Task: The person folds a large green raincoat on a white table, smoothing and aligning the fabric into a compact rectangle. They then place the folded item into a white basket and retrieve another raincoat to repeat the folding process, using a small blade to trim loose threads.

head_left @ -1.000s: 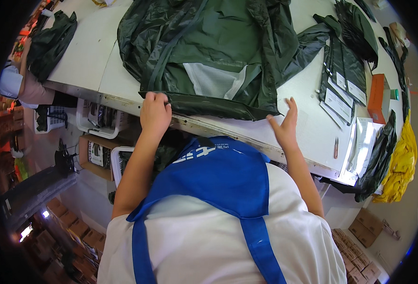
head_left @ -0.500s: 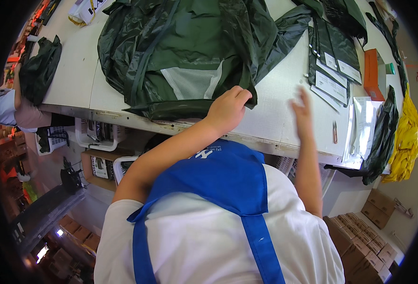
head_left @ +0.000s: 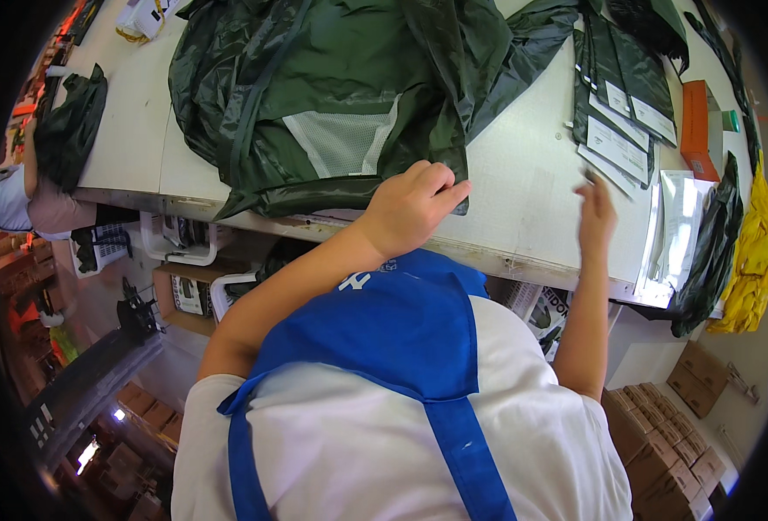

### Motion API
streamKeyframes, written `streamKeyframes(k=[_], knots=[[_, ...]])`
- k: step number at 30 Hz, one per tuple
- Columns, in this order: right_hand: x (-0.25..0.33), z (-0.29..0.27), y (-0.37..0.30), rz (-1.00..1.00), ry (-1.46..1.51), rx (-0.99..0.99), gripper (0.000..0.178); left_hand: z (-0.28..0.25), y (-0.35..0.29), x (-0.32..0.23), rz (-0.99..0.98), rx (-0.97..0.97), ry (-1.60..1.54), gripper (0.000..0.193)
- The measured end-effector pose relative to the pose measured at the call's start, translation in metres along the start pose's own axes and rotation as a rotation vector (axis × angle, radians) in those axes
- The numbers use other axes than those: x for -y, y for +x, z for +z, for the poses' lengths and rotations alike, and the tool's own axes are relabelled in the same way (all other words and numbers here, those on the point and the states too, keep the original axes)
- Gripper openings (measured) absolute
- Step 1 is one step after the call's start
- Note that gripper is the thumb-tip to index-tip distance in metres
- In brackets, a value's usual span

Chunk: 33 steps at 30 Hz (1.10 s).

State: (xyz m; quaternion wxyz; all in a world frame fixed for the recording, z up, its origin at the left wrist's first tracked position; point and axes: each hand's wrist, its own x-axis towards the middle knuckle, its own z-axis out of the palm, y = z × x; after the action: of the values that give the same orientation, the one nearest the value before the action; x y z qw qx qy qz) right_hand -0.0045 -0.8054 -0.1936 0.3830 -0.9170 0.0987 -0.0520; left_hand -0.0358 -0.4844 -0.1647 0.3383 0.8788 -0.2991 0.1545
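Observation:
A large dark green garment (head_left: 349,61) of thin shiny fabric, with a white mesh panel (head_left: 342,143), lies spread on the white table. My left hand (head_left: 410,204) is closed in a pinch at its near right corner, holding the hem at the table's front edge. To the right, my right hand (head_left: 598,213) is above the table, fingers drawn together and slightly blurred. A small dark tip (head_left: 590,177) sticks out past its fingers, apparently the end of a small slim tool; the rest is hidden in the hand.
Dark flat pouches with white labels (head_left: 617,143) lie at right, beside an orange box (head_left: 699,130). Dark and yellow fabric (head_left: 751,260) hangs over the table's right end. Baskets (head_left: 184,239) and a carton (head_left: 184,291) stand below. Another person (head_left: 21,195) handles dark fabric at far left.
My right hand has moved right, and the small slim tool lying on the table there no longer shows. My left hand stays at the garment's corner, slightly nearer to me.

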Motion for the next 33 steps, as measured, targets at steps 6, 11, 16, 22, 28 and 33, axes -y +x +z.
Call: streamKeyframes(k=[6,11,16,22,28,33], knots=[[0.127,0.048,-0.021,-0.518,-0.117,0.319,0.03,-0.002,0.001,-0.003,0.007,0.038,0.044,0.033],[0.134,0.058,-0.014,-0.654,-0.266,0.267,0.024,-0.003,0.002,-0.003,0.062,0.028,0.098,0.022],[0.126,0.065,-0.011,-0.516,-0.133,0.293,0.021,-0.002,-0.001,-0.001,0.029,0.055,0.058,0.027],[0.112,0.08,-0.023,0.345,0.792,0.407,0.026,-0.003,-0.002,0.001,0.018,0.043,0.009,0.023],[0.122,0.1,-0.035,0.464,1.066,0.52,0.017,-0.008,0.001,0.002,-0.357,0.07,-0.483,0.049],[0.15,0.099,-0.051,0.259,0.99,0.61,0.019,-0.01,0.009,0.019,-1.071,-0.056,-1.376,0.047]])
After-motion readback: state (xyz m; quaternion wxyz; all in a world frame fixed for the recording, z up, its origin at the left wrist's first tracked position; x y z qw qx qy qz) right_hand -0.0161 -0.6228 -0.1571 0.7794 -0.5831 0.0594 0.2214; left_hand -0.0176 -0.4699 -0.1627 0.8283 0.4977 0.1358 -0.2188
